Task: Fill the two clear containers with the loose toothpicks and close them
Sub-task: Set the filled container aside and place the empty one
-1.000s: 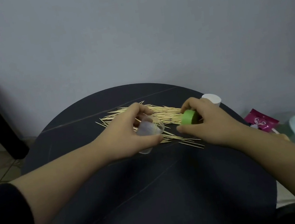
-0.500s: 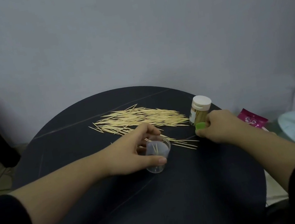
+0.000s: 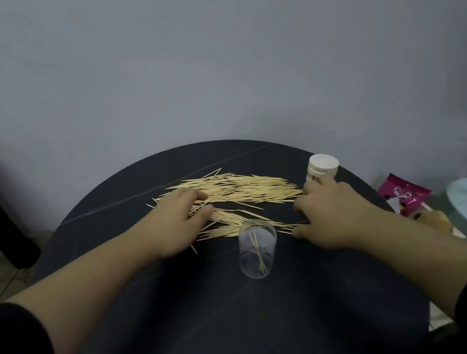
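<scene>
Few toothpicks (image 3: 246, 188) are in the open cup (image 3: 258, 247) upright between the hands, so filling is just starting: left hand (image 3: 180, 219) pinches some from the pile, right hand (image 3: 331, 216) lies bent on strays by the capped jar (image 3: 322, 169), hold unclear; next, lift a bundle in.
</scene>
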